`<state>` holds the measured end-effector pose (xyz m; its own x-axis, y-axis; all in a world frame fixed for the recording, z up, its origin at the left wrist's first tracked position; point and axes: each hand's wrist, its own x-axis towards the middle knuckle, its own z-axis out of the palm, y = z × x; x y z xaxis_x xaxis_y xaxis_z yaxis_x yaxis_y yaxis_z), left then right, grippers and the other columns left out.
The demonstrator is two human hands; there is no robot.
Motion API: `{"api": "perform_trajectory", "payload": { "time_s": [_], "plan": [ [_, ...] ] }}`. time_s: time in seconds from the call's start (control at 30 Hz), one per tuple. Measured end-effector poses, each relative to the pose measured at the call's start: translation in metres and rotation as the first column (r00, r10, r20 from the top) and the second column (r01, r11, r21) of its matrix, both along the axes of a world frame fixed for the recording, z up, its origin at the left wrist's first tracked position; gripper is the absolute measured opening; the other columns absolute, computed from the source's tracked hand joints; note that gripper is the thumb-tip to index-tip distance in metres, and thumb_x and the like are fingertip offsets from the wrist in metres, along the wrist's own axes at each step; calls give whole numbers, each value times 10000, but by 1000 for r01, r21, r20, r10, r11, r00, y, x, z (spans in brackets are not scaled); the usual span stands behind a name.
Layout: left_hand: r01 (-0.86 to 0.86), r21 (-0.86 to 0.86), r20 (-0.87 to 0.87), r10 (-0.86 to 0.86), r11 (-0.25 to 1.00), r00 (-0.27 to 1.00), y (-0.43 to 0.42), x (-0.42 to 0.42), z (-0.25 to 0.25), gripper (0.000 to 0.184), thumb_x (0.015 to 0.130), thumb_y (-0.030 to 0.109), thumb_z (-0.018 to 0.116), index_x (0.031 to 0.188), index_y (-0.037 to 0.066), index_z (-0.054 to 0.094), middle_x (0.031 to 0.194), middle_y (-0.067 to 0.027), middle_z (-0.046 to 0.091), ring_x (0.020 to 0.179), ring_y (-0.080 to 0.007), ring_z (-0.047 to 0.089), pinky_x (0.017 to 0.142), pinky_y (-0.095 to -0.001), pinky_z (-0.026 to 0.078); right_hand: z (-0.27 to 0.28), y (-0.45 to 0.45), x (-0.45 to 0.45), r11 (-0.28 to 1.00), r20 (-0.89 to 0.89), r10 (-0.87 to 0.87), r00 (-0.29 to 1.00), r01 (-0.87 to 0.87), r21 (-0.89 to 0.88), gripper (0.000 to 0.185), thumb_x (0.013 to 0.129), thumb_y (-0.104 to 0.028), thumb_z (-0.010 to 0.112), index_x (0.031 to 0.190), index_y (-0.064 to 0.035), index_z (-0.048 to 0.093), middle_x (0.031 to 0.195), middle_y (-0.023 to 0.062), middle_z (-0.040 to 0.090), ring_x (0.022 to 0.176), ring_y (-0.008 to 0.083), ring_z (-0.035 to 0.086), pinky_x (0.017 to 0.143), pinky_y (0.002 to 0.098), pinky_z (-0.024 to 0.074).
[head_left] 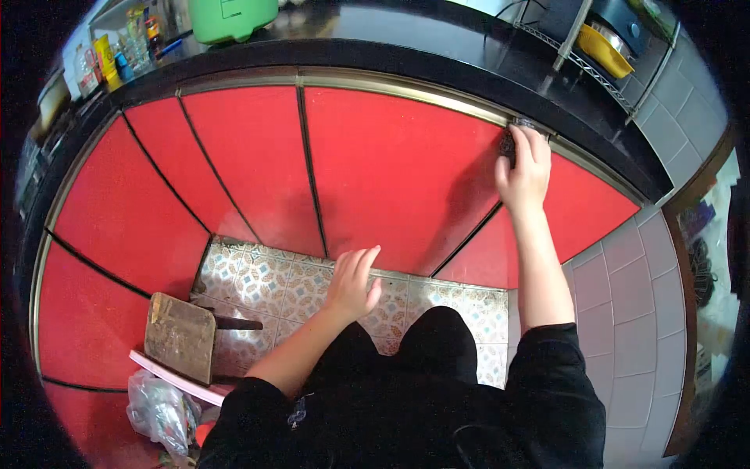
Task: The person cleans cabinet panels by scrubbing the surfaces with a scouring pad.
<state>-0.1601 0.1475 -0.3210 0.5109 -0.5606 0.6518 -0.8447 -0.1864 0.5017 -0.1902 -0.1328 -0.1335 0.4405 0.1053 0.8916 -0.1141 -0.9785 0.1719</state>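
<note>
My right hand (527, 168) is raised to the top of the red cabinet doors (406, 172), its fingers closed around a dark, wiry steel wool scrubber (508, 147). The scrubber is pressed at the metal trim strip (437, 102) under the countertop, and the fingers partly cover it. Lower down, my left hand (355, 285) hangs in the air in front of the doors with fingers stretched out and nothing in it.
Above the doors runs a black countertop (375, 39) with a green appliance (230, 17), several bottles (105, 59) and a wire rack holding a yellow basket (605, 51). A wooden stool (180, 336) and a plastic bag (160, 410) stand at lower left on the patterned tile floor (301, 293).
</note>
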Motion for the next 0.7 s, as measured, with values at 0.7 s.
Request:
{"api": "perform_trajectory", "payload": {
  "time_s": [0.7],
  "plan": [
    [14, 75, -59, -9, 997, 998, -5, -11, -16, 578, 694, 82, 637, 1239, -4, 465, 1111, -203, 534, 1017, -380, 508, 909, -451, 406, -36, -27, -5, 999, 269, -6, 963, -4, 36, 524, 666, 14, 559, 1190, 24, 542, 1137, 214, 536, 1072, 371, 514, 951, 454, 404]
  ]
}}
